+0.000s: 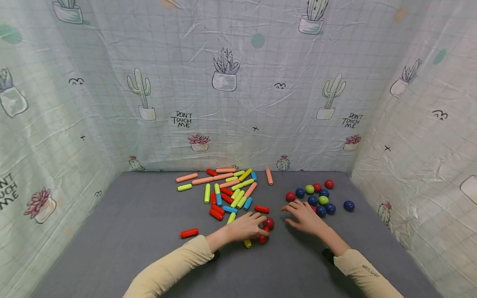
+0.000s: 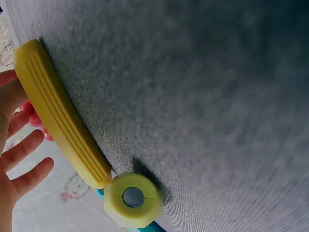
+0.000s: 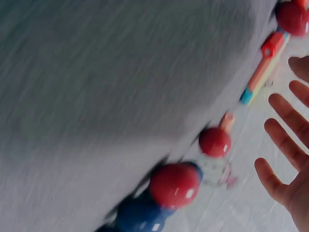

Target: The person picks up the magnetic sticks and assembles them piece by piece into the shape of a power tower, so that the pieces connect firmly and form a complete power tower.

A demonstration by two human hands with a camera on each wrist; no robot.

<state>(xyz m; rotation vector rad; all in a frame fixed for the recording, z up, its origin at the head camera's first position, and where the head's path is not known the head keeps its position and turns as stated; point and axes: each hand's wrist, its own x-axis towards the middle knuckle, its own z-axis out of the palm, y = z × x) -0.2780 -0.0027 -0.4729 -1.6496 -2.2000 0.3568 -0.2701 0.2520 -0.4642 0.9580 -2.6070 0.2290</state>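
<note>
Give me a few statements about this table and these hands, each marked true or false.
1. The left hand is right at a red stick. True.
2. The right hand grips a blue ball. False: it holds nothing.
3. Two green balls lie on the gray table. True.
4. Every stick is red. False: pink sticks and blue sticks lie there too.
5. Cactus drawings decorate the backdrop. True.

Left hand (image 1: 243,227): thumb opposed in grip, outer fingers (image 2: 33,179) splayed. Right hand (image 1: 307,217): fingers spread. Forearms (image 1: 173,263) angled inward.
</note>
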